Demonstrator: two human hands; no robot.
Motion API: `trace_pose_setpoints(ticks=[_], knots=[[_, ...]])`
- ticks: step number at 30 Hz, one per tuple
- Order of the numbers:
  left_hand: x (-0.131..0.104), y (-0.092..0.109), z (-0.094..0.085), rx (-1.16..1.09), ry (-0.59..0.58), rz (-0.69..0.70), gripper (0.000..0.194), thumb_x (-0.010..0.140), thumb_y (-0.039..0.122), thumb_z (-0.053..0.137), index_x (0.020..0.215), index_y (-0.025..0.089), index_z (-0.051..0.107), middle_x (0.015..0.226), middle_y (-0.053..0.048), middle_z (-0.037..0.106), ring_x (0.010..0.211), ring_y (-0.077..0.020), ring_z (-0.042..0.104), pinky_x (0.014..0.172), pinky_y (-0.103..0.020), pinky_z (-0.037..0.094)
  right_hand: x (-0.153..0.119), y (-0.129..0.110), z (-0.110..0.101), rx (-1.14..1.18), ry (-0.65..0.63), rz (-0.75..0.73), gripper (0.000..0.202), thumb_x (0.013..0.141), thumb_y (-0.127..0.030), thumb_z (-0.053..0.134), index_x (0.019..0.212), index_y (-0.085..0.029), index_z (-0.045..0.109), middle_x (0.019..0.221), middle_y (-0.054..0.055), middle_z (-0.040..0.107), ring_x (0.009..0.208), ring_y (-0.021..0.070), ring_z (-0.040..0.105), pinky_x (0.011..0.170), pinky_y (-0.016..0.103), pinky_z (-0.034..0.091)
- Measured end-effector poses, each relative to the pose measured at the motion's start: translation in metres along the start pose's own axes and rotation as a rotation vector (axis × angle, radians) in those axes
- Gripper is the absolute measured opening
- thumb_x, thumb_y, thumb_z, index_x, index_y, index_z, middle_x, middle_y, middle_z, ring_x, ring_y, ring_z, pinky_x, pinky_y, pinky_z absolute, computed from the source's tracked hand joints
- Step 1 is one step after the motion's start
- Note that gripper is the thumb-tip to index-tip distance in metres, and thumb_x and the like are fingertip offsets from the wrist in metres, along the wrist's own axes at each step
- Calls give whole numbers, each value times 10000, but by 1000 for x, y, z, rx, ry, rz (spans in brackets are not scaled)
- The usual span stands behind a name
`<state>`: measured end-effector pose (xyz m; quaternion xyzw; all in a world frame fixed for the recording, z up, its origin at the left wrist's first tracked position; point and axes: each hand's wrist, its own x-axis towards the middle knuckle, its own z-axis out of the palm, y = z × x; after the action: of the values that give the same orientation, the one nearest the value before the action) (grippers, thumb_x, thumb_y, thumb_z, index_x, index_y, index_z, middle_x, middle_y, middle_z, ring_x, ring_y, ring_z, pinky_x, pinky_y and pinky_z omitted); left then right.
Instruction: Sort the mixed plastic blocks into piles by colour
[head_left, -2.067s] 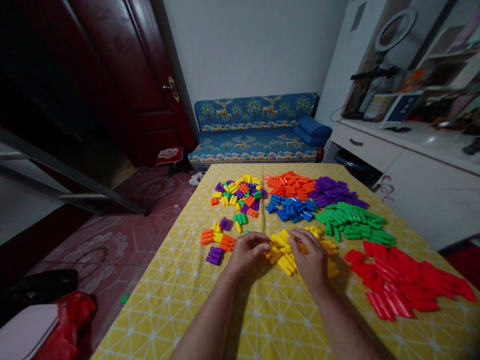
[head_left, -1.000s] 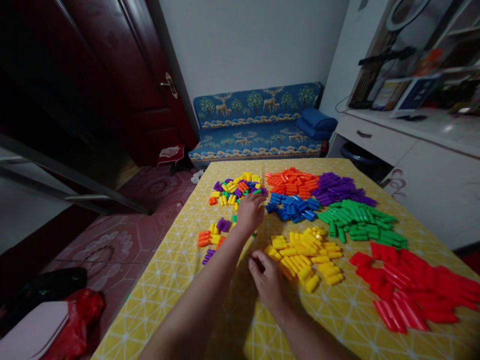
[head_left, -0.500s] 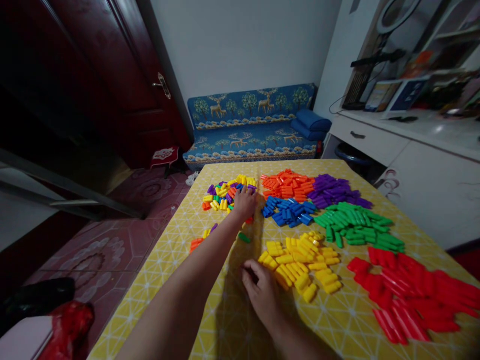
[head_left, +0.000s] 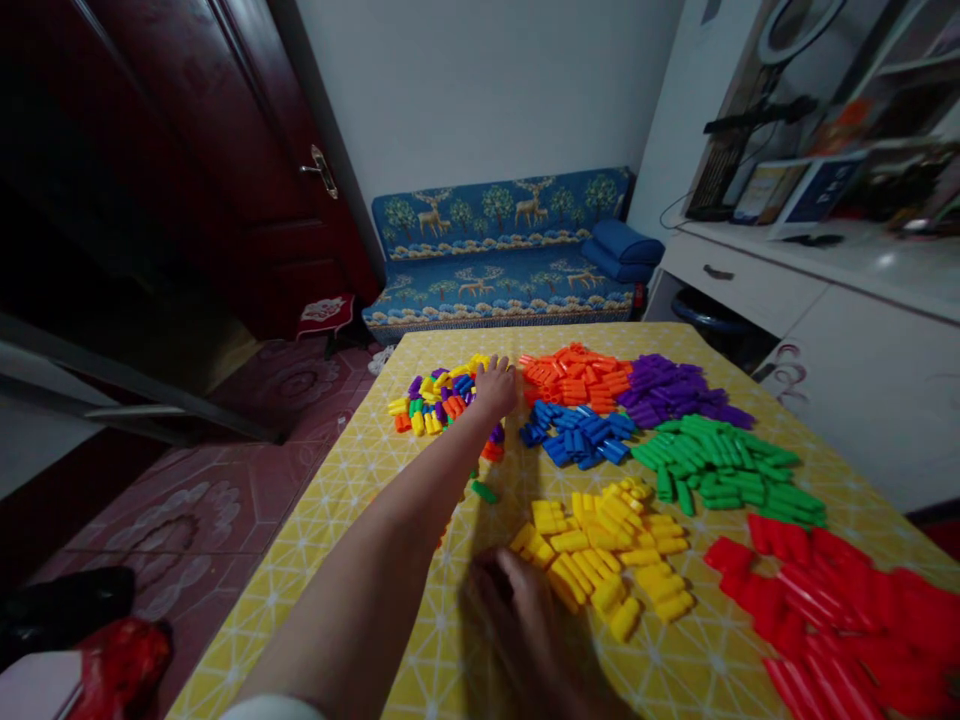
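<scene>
The person's left hand [head_left: 496, 386] reaches over the right edge of a mixed heap of small, multicoloured plastic pieces [head_left: 438, 396] on the desk [head_left: 300, 640]; its grip cannot be told. The right hand [head_left: 531, 612] lies nearer the person, loosely curled beside the yellow plastic pieces [head_left: 592, 540], its contents hidden. One green plastic piece [head_left: 484, 491] lies between the hands.

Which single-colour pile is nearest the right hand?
The yellow pile, beside the right hand; the blue, green, red, orange and purple piles sit farther off.
</scene>
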<state>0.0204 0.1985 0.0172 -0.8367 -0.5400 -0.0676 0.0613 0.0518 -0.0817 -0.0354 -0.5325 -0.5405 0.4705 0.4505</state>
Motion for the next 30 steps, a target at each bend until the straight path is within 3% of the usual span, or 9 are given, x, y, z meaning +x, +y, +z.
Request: trace_pose_setpoints(ticks=[3,6,13,17,21,25,27,30], knots=[[18,-6,11,-11,-48,19,435,908,255,436,1340,231,488,1439,-104,453,1351,-297,342,1064,-529,311,0,-8,-2,1,8,-5,159,865,-288,503,774,-210,608,689,-12,610,662,133,573,597,204,430],[22,-13,15,-9,-94,40,371,935,335,409,1271,263,547,1366,-79,526,1294,-287,409,1035,-521,342,0,-13,-3,-29,2,-9,152,859,-268,514,766,-200,614,673,-12,606,631,127,559,582,204,419],[5,-28,12,40,-157,-20,317,909,200,409,1113,161,649,1154,-139,625,1078,-267,572,898,-393,439,-2,-1,-3,-28,-48,27,120,873,-291,528,832,-234,624,761,-11,662,718,144,608,623,209,440],[-17,-38,6,72,-157,-32,294,879,152,433,1045,121,674,1130,-168,637,1054,-293,583,880,-415,442,0,4,-2,-137,-28,-50,123,866,-235,507,797,-229,608,758,-6,661,719,149,612,651,225,437],[-46,-35,-9,76,-120,16,279,880,181,460,1056,147,675,1183,-150,632,1092,-283,575,974,-455,386,1,-4,-6,-215,-12,-99,144,883,-251,492,848,-224,630,775,10,674,738,154,626,673,234,438],[-88,-24,-18,46,-34,92,349,934,342,421,1223,255,597,1422,-82,494,1295,-267,441,1091,-481,290,1,-13,-11,-202,-46,-134,173,898,-287,488,851,-230,644,756,5,675,707,144,622,642,220,440],[-112,-20,-17,-31,-48,228,357,908,414,478,1224,294,594,1384,-50,544,1330,-283,408,1116,-545,238,0,-17,-13,-193,-36,-153,168,890,-292,502,840,-236,651,750,3,679,701,145,626,634,219,445],[-144,-20,-15,-85,-48,207,348,918,334,470,1250,318,575,1371,-25,565,1377,-282,362,1136,-594,176,-1,-22,-16,-214,-31,-160,159,882,-287,515,831,-247,661,740,-6,683,685,144,633,605,218,439]])
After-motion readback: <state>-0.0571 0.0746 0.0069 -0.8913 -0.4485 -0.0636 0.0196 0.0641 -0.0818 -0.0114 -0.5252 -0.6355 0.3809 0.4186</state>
